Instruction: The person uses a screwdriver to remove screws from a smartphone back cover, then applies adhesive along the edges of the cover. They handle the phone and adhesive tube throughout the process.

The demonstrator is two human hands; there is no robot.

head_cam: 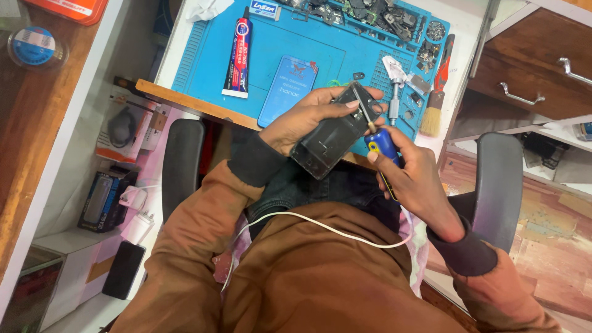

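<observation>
My left hand (302,120) grips an opened black phone (330,135), back side up, held over my lap at the desk's front edge. My right hand (413,176) holds a small screwdriver (376,139) with a blue and yellow handle. Its metal tip rests on the upper part of the phone near my left thumb. Both hands are close together, just below the blue work mat (277,46).
On the mat lie a glue tube (239,58), a blue phone back cover (287,89), a second screwdriver (394,86), a brush (435,98) and several loose parts (370,15). Wooden drawers (530,68) stand right; boxes and chargers (117,191) left. A white cable (320,228) crosses my lap.
</observation>
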